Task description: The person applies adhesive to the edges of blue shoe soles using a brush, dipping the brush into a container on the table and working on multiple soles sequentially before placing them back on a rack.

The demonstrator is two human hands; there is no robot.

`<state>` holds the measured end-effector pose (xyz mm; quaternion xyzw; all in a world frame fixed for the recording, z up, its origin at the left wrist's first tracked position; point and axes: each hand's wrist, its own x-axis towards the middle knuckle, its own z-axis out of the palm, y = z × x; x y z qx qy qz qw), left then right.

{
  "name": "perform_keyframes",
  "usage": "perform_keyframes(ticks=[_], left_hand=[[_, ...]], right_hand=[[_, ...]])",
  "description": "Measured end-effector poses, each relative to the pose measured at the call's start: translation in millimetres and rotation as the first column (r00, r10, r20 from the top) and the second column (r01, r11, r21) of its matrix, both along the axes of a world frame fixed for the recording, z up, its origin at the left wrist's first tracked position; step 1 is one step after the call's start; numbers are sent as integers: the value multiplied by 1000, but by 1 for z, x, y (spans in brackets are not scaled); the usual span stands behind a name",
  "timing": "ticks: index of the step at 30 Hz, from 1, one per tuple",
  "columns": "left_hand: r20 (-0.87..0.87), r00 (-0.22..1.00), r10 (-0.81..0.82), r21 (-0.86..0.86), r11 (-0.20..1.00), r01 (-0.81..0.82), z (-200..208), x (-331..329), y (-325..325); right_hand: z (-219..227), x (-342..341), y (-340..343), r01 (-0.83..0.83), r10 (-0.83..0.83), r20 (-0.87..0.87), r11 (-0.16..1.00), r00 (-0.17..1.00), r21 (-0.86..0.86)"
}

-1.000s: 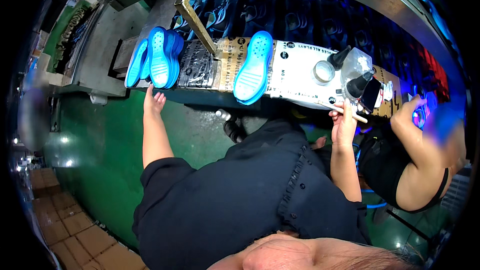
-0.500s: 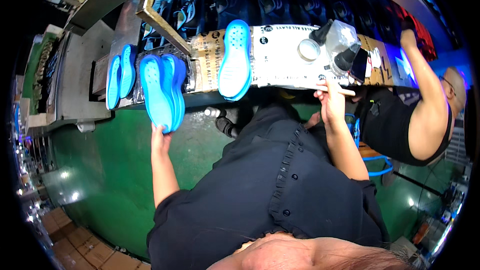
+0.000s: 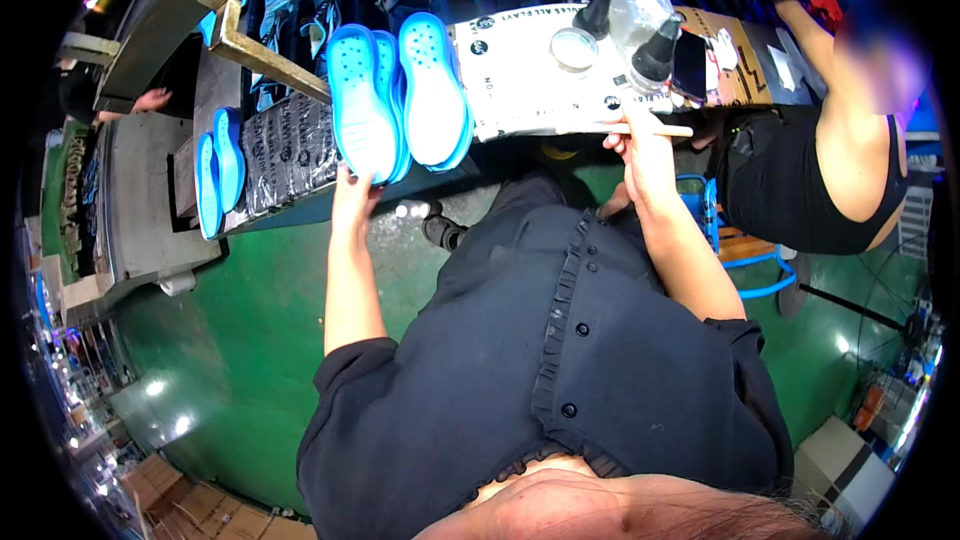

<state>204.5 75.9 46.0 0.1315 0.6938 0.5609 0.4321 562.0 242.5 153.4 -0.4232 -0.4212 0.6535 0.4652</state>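
blue sole stack [image 3: 362, 105] in l hand [image 3: 356, 190]: fingers closed at heel end, thumb up top. a few soles deep, exact count can't tell. stack is at front edge of tabletop [image 3: 218, 90], just beside a 2nd stack [image 3: 432, 90], toes pointing away from person; touching or not, unclear. heel grip prob bc that end faces the person & hangs nearest the edge. soles side by side, same way round, prob for easy reach. loose pair [image 3: 228, 160] lies farther l, at tabletop corner.

r hand [image 3: 640, 145] pinches thin pale stick [image 3: 672, 130], fingers narrow around it, held level just over front edge; near end of its reach sits the pot [image 3: 574, 50], w/ black-nozzle bottle [image 3: 655, 52] & clear tub [image 3: 640, 15] behind/beside. these grouped on r, prob to keep soles' side free. dark phone [image 3: 690, 65] next to bottle.

writing: white sheet [image 3: 515, 70] has repeated dark lettering + round logos, partly legible, not copied. black wrap [image 3: 290, 150] & brown card [image 3: 750, 85] also printed, mostly too small/blurred. no label readable on bottle or pot.
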Motion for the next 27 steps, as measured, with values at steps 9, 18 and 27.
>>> perform_keyframes(ticks=[9,18,27], left_hand=[[-168,984,53,135,990,-30,66,-9,27],[-213,977,18,465,881,85,114,117,26],[-496,868,-20,457,845,280,128,156,48]], right_hand=[[-6,21,2,0,-1,11,998,1000,66],[28,3,-10,-140,142,13,953,990,270],[45,-15,-30,-347,18,400,535,916,770]])
